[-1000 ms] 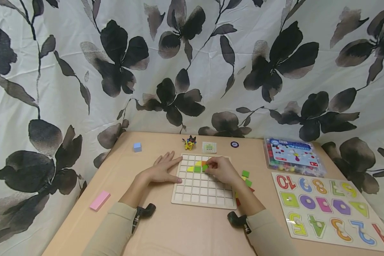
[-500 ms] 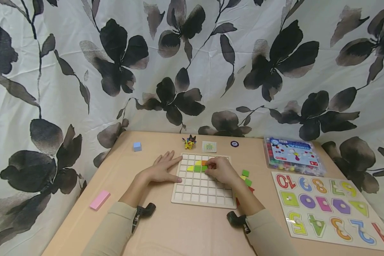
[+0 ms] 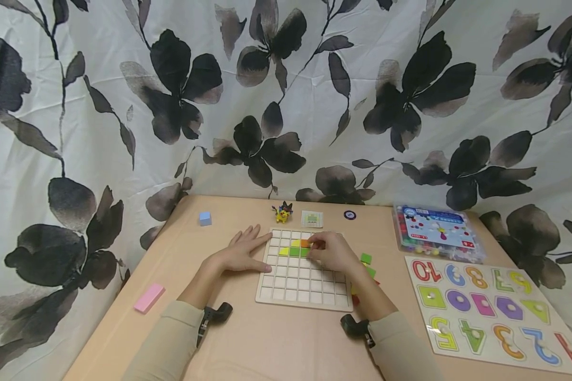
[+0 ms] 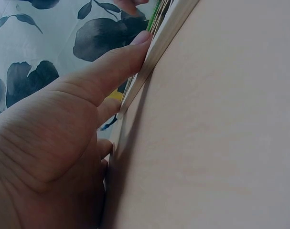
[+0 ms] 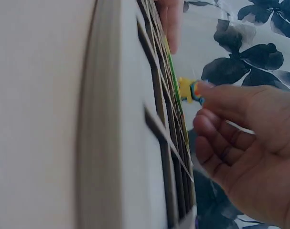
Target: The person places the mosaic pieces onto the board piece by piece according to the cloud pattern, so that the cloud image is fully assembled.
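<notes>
on the tan table [image 3: 276, 338], a white wooden grid board [image 3: 300, 283] lies flat between the 2 hands. left hand [image 3: 240, 254] rests flat beside the board's left edge, fingers straight and spread, thumb pressed against the board's side wall; the left wrist view confirms the thumb [image 4: 117, 64] touching the edge. right hand [image 3: 332, 253] sits over the board's upper right cells, fingers curled loosely; fingertips are at the orange tile [image 3: 305, 243] in the second row. whether the fingers pinch that tile cannot be told. the right wrist view shows the fingers [image 5: 221, 143] bent just clear of the grid, nothing seen between them. seated in the board: a yellow tile [image 3: 283, 251] and a green tile [image 3: 294, 252], side by side, touching the orange one's row. loose green tiles [image 3: 366, 259] lie just right of the board. a number puzzle [image 3: 486, 312] and a clear bead box [image 3: 436, 233] lie further right. a pink block [image 3: 149, 298] and a blue cube [image 3: 204, 218] lie well apart on the left.
</notes>
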{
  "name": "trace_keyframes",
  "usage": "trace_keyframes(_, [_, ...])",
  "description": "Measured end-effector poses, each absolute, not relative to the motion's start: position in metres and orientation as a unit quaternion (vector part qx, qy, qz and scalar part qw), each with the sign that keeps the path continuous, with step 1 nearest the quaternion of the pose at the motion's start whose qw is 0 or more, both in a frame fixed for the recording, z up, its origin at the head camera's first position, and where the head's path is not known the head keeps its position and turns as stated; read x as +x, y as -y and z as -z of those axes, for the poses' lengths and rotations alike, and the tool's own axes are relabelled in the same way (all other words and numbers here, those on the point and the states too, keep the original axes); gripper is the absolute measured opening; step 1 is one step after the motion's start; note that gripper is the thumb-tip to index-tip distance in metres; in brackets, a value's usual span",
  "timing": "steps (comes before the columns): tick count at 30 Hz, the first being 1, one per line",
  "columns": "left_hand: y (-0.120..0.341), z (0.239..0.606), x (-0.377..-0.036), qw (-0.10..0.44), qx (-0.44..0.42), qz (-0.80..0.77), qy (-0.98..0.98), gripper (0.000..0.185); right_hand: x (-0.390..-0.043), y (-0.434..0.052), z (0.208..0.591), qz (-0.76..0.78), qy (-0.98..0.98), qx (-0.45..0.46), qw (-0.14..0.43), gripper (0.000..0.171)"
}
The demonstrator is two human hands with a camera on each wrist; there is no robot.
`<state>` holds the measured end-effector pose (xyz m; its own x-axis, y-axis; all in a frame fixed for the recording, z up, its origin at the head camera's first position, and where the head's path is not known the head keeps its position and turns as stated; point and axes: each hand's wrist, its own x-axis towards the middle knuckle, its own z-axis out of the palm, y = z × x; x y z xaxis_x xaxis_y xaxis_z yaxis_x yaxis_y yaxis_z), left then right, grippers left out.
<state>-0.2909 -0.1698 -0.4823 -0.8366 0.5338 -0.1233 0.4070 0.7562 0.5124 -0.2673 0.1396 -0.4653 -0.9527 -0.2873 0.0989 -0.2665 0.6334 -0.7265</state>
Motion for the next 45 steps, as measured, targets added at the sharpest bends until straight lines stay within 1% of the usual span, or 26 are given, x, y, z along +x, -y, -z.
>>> trace_keyframes(7, [0.170,0.485,-0.292,0.128,0.257,-0.235,-0.929,0.105,-0.263,-0.156,0.445,0.416,-0.897,-0.147,0.001,0.031])
trace_keyframes(14, [0.169,0.483,-0.292,0.128,0.259,-0.236,-0.928,0.105,-0.260,-0.176,0.428,0.418,-0.896,-0.149,-0.013,0.031])
trace_keyframes(21, [0.171,0.483,-0.291,0.128,0.261,-0.237,-0.927,0.104,-0.261,-0.200,0.420,0.420,-0.894,-0.154,-0.020,0.036])
trace_keyframes(27, [0.170,0.482,-0.291,0.127,0.261,-0.237,-0.927,0.104,-0.264,-0.222,0.418,0.408,-0.899,-0.155,-0.020,0.037])
trace_keyframes(33, [0.170,0.482,-0.291,0.130,0.259,-0.239,-0.927,0.105,-0.262,-0.240,0.416,0.406,-0.905,-0.129,0.000,0.037])
trace_keyframes(39, [0.170,0.483,-0.292,0.128,0.260,-0.234,-0.928,0.106,-0.262,-0.257,0.423,0.388,-0.915,-0.108,0.023,0.036])
trace_keyframes(45, [0.170,0.482,-0.292,0.129,0.260,-0.236,-0.927,0.105,-0.258,-0.268,0.432,0.375,-0.922,-0.067,0.072,0.035])
